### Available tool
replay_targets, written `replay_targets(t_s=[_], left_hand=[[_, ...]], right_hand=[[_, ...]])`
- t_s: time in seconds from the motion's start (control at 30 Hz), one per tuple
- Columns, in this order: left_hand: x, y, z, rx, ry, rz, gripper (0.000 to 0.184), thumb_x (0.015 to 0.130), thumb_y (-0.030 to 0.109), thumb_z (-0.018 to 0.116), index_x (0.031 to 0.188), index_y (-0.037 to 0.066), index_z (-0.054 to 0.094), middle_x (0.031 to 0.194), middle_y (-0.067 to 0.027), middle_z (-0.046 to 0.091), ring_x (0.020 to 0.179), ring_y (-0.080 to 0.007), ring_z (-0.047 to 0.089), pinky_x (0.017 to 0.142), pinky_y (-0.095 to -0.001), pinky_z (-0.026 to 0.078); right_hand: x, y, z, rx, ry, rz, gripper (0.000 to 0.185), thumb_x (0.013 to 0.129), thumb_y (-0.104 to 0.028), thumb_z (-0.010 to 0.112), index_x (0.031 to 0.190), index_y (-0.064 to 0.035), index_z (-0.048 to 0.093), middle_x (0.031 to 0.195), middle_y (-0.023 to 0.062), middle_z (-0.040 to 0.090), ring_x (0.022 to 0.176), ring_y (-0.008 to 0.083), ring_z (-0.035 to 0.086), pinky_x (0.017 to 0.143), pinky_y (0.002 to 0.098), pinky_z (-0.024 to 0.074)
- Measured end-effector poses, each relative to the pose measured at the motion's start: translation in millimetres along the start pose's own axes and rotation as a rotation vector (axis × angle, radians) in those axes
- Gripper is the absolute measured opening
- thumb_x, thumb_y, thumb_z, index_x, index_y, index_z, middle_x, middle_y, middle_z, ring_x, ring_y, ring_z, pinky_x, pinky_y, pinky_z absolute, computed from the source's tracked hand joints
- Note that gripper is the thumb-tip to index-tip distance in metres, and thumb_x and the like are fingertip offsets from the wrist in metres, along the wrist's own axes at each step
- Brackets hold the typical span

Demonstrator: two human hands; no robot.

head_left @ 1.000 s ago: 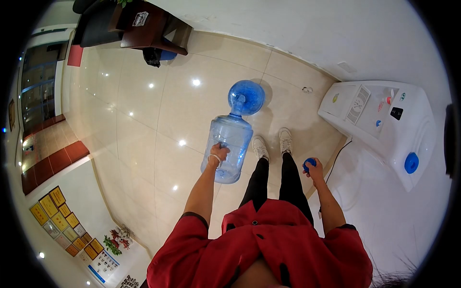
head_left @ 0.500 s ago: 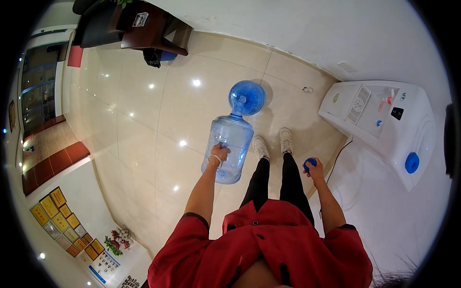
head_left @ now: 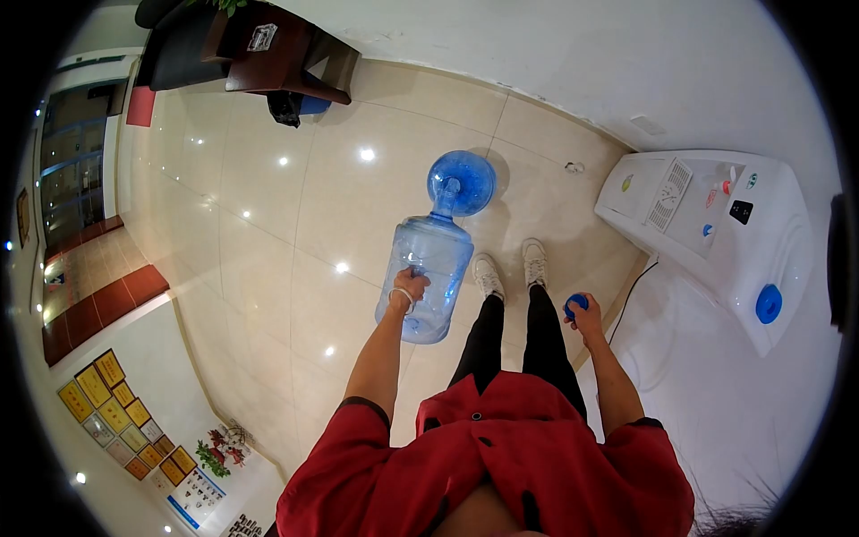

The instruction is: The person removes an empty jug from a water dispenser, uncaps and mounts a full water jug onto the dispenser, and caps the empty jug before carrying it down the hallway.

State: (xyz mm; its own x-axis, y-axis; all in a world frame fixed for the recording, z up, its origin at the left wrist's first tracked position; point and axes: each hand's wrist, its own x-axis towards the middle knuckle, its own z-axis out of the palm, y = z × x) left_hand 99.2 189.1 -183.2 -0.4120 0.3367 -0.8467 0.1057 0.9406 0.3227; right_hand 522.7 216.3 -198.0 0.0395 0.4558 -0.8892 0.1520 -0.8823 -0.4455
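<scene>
My left hand [head_left: 410,286] is closed around the handle of a large clear-blue water jug [head_left: 434,251], which is tilted with its neck pointing away from me. Beyond that neck is a round, darker blue plastic jug or container [head_left: 476,182], seen from above on the floor. The neck overlaps it in view; whether they touch I cannot tell. On the other side, my right hand [head_left: 587,317] is closed on a blue round cap [head_left: 574,306], held out beside my leg, close to the wall.
A white water dispenser [head_left: 653,192] with a blue top opening [head_left: 768,304] stands at the right by the wall. Its black cord [head_left: 631,295] runs down nearby. A dark wooden table [head_left: 286,55] and a bin with a black bag [head_left: 284,107] are at the back left. The tiled floor [head_left: 259,259] is glossy.
</scene>
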Motion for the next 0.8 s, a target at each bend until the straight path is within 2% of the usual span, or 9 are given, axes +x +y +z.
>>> replay_targets(t_s=[0.37,0.8], left_hand=[[-1.4,0.3,-1.3,-0.008,0.001,-0.005,0.017,0.064,0.012,0.064,0.071,-0.001,0.056,0.056,-0.0075,0.052,0.047,-0.0167,0.051,0.042,-0.0310,0.043],[7.0,-5.2,-1.8,0.052,0.004,-0.002,0.020,0.064,0.013,0.064,0.075,-0.002,0.057,0.059,-0.0101,0.055,0.048,-0.0193,0.053,0.044,-0.0326,0.045]], right_hand=[[0.3,2.5,0.7,-0.019,0.023,-0.014,0.026,0.079,-0.009,0.057,0.104,-0.0031,0.052,0.076,0.0109,0.058,0.044,0.0176,0.059,0.034,0.0256,0.0391],[-1.5,-1.4,2.4,-0.026,0.017,-0.028,0.025,0.078,-0.009,0.057,0.102,-0.0038,0.052,0.073,0.0105,0.058,0.044,0.0166,0.058,0.034,0.0248,0.0389]])
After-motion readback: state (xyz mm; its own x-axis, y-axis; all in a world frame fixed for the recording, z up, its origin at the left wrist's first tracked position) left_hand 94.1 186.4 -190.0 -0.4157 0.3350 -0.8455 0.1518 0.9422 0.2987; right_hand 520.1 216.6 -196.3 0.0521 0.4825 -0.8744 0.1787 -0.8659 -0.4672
